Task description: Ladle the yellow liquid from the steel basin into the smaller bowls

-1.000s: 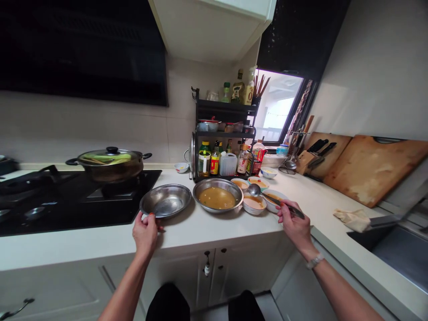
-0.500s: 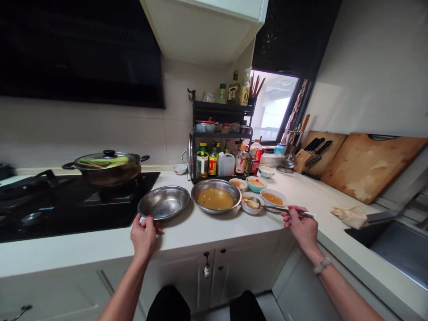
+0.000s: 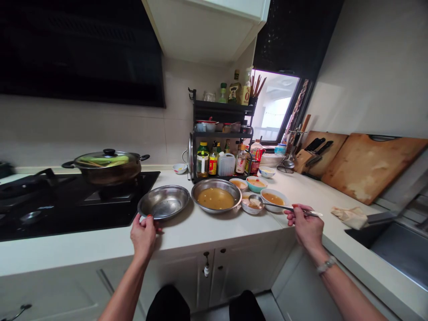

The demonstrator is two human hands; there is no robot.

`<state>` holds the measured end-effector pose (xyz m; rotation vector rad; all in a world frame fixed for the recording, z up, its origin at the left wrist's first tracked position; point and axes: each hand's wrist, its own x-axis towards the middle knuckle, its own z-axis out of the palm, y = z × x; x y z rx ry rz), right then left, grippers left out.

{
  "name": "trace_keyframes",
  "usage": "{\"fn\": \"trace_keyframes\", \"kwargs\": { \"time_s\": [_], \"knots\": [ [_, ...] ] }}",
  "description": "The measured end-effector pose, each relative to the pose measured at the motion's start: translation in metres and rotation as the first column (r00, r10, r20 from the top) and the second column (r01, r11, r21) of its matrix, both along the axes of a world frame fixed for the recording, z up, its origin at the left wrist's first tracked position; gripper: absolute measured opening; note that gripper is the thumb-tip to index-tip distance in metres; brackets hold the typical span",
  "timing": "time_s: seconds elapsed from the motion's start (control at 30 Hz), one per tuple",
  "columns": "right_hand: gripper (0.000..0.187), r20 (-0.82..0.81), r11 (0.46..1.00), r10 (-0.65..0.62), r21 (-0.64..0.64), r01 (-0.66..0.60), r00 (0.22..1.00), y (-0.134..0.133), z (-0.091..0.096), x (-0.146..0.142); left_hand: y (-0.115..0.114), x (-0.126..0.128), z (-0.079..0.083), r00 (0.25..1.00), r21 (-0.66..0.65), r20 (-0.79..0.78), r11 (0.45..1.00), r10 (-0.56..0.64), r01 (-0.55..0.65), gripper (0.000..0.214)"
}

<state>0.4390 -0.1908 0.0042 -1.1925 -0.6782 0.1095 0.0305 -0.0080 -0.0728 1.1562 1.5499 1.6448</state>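
Note:
My left hand [image 3: 144,234] pinches the near rim of a shallow steel bowl [image 3: 163,203], which has nothing but shine on its bottom. In my right hand [image 3: 306,225] is the handle of a long metal spoon [image 3: 282,206]. The spoon's head hangs over a small white bowl [image 3: 252,208], partly covering what lies inside. Between my hands stands a larger steel bowl [image 3: 216,198] of brownish broth with pale bits floating in it. Right of it are a white bowl of broth [image 3: 274,198], a turquoise bowl [image 3: 256,184] and another small bowl [image 3: 238,183].
A lidded pot [image 3: 109,167] with greens sits on the black stove [image 3: 67,218] at left. Behind the bowls rises a black rack [image 3: 222,107] of bottles. Cutting boards [image 3: 374,165], a knife block [image 3: 304,160], a cloth [image 3: 349,216] and the sink [image 3: 401,249] are at right.
My right hand has shifted slightly to the right, and the spoon's head has moved a little right and up over the small white bowl. My left hand stays on the steel bowl's rim.

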Motion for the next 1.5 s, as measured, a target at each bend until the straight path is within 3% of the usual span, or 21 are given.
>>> {"fn": "trace_keyframes", "kwargs": {
  "time_s": [0.4,0.63,0.9,1.07,1.2,1.37,1.5],
  "knots": [
    [0.036,0.01,0.996,0.082,0.035,-0.082,0.997,0.024,0.019,-0.015,0.0,0.0,0.0,1.0,0.009,0.005,1.0,-0.008,0.008,0.065],
    [0.031,0.284,0.979,0.204,-0.08,-0.189,0.937,0.044,0.013,-0.039,-0.002,0.0,0.003,1.0,0.008,-0.016,1.0,-0.011,0.011,0.066],
    [0.023,0.554,0.977,0.215,-0.111,-0.184,0.804,0.031,0.006,-0.047,-0.002,0.0,0.002,1.0,0.0,-0.022,1.0,-0.004,0.004,0.065],
    [0.029,0.483,0.995,0.066,-0.099,-0.021,0.873,0.017,0.01,-0.033,-0.001,0.0,0.001,1.0,0.01,0.004,1.0,-0.019,0.019,0.065],
    [0.032,0.472,0.985,0.006,-0.154,0.076,0.882,0.006,0.001,-0.02,-0.001,0.0,0.002,1.0,-0.002,0.004,1.0,-0.01,0.01,0.064],
    [0.035,0.44,0.977,0.046,-0.208,0.052,0.897,-0.002,-0.015,-0.011,-0.003,0.0,0.003,1.0,0.005,-0.023,1.0,-0.008,0.008,0.065],
    [0.04,0.313,0.983,0.046,-0.182,0.013,0.948,-0.003,-0.013,-0.01,-0.002,0.0,0.002,1.0,0.003,-0.018,1.0,-0.005,0.005,0.064]
  ]
}}
